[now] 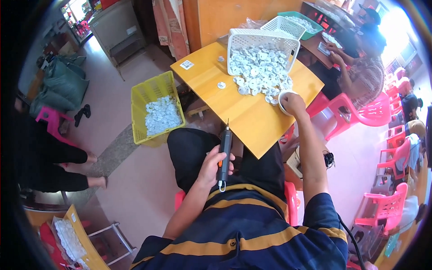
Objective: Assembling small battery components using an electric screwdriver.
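Note:
My left hand (210,166) is closed around a slim black electric screwdriver (226,146), held upright over my lap with its bit pointing at the table's near edge. A wire loop hangs from its lower end. At the table's right side my right hand (294,104) dips into a small white bowl (281,95), its fingers bent together. The fingertips and whatever they pinch are hidden inside the bowl. Left of the bowl, many small white round plastic parts (258,67) spill from a tipped white basket (231,42). A single white part (221,85) lies apart on the wood.
The yellow wooden table (243,121) has a corner pointing at me. On the floor at left stands a yellow crate (140,92) of white parts. A green basket (316,25) is behind the table. A seated person (366,76) works at right on a pink chair (366,112).

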`<action>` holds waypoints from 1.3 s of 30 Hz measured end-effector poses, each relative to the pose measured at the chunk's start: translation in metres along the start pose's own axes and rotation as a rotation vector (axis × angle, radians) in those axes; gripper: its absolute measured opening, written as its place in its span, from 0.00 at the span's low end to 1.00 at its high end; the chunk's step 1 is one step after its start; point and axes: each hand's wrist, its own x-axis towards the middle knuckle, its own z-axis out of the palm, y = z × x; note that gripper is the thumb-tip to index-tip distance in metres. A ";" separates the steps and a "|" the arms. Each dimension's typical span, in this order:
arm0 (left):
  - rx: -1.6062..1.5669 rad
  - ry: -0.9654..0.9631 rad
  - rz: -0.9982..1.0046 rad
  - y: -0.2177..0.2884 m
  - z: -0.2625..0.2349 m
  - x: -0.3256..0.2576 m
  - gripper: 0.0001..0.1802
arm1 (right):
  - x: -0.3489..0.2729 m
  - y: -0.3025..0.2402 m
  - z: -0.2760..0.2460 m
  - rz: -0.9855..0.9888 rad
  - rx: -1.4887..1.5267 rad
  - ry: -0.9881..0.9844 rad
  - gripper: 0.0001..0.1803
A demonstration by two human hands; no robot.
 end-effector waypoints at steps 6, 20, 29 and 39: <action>0.013 -0.014 0.008 0.000 0.001 0.001 0.19 | -0.005 0.000 -0.012 0.040 0.058 0.019 0.16; 0.046 -0.017 -0.018 0.003 0.005 0.001 0.19 | -0.009 -0.001 -0.021 0.082 0.088 -0.030 0.17; 0.065 0.006 -0.017 0.001 0.002 0.000 0.18 | -0.004 -0.004 -0.004 0.031 0.028 -0.030 0.09; 0.067 -0.010 -0.012 -0.001 0.002 0.003 0.19 | 0.000 -0.005 -0.006 0.003 0.007 -0.008 0.15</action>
